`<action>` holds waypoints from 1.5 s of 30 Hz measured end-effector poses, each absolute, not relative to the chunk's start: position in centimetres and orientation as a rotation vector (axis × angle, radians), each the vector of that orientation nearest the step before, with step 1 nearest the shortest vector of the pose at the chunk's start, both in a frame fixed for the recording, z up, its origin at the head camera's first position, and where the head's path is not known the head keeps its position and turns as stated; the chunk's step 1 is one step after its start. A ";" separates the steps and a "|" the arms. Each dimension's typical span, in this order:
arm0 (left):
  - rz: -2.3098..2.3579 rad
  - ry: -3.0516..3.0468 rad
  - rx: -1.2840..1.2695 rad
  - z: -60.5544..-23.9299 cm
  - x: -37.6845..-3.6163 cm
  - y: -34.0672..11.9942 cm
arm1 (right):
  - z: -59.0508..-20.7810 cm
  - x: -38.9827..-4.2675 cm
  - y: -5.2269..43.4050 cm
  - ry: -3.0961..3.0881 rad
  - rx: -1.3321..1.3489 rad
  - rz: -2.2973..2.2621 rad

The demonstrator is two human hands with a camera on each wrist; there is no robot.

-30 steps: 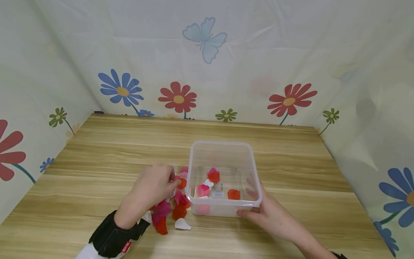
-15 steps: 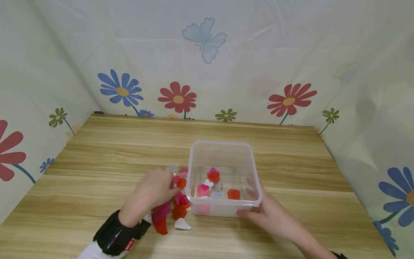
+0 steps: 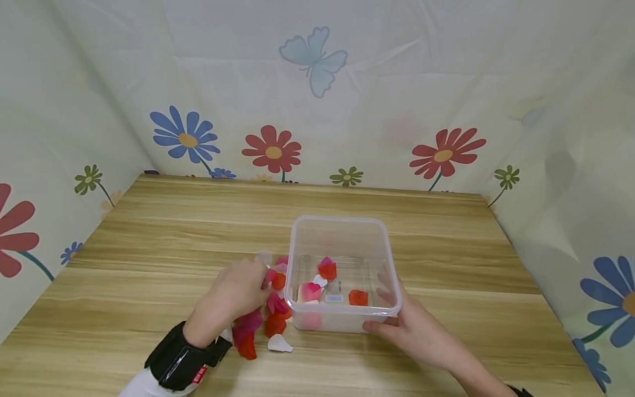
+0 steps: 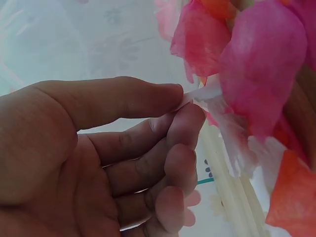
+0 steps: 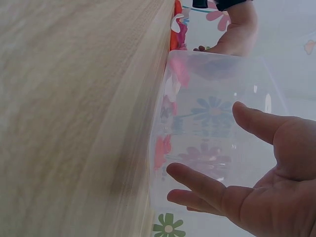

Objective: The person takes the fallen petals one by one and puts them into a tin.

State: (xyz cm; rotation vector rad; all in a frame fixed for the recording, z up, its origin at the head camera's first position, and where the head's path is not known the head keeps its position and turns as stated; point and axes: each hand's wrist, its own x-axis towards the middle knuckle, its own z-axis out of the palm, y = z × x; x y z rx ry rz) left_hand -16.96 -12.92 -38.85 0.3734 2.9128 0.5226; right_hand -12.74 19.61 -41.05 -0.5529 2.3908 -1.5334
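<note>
My left hand [image 3: 238, 289] is low over a heap of loose flower petals [image 3: 275, 325] in red, magenta, pink and white. Seen from the left wrist, its thumb and index finger pinch a whitish petal [image 4: 206, 93] at the heap's edge; the other fingers curl in slightly. To the right of the heap stands a clear plastic box [image 3: 342, 310] without a lid, with several petals on its floor. My right hand [image 3: 414, 331] rests at the box's near right corner, thumb along the front and fingers along the right side. In the right wrist view those fingers are spread and nearly straight.
A white petal [image 3: 280, 343] lies on the wooden table [image 3: 198, 220] in front of the heap. Pale cloth [image 3: 377, 82] printed with flowers and a butterfly rises behind the table and at both sides. My left wrist wears a black band [image 3: 173, 355].
My left hand has shifted slightly right and down over the heap, showing a pale petal behind it. The box and my right hand have stayed in place.
</note>
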 end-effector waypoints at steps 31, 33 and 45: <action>0.826 3.244 0.542 -34.9 -16.0 -13.7 | -41.2 -12.8 19.5 2.425 -0.589 -1.523; 0.848 3.277 0.571 -34.8 -15.9 -13.6 | -41.2 -12.8 19.5 2.429 -0.582 -1.519; 0.955 3.329 0.958 -34.4 -15.1 -12.6 | -41.2 -12.9 19.6 2.431 -0.603 -1.517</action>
